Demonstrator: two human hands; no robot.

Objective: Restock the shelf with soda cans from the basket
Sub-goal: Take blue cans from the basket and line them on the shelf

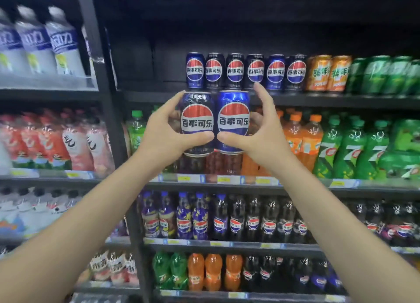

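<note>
The left hand grips a black can, thumb across the lower front and fingers wrapped behind its left side. The right hand grips a blue can the same way from the other side, thumb low on the front, with the forefinger raised and pointing up past the can's top corner. The two cans are upright, labels facing the camera, and pressed side by side so that they touch or nearly touch, with the thumbs almost meeting below the logos. Both arms are stretched up and forward.

The cans hang in the air in front of the edge of the can shelf, their tops about level with it. On that shelf a row of cola cans stands upright, followed to the right by orange cans and green cans. To the left of the cola row the shelf is dark and bare as far as the upright post. The basket is out of view.

The step in hand looks like the carry up to the shelf, with two cans about to be placed. The next move calls for lifting both a little higher to clear the shelf lip, then pushing them in, most likely into the empty stretch left of the row. They should land flat, labels out, and clear of the standing cans so none is knocked.
</note>
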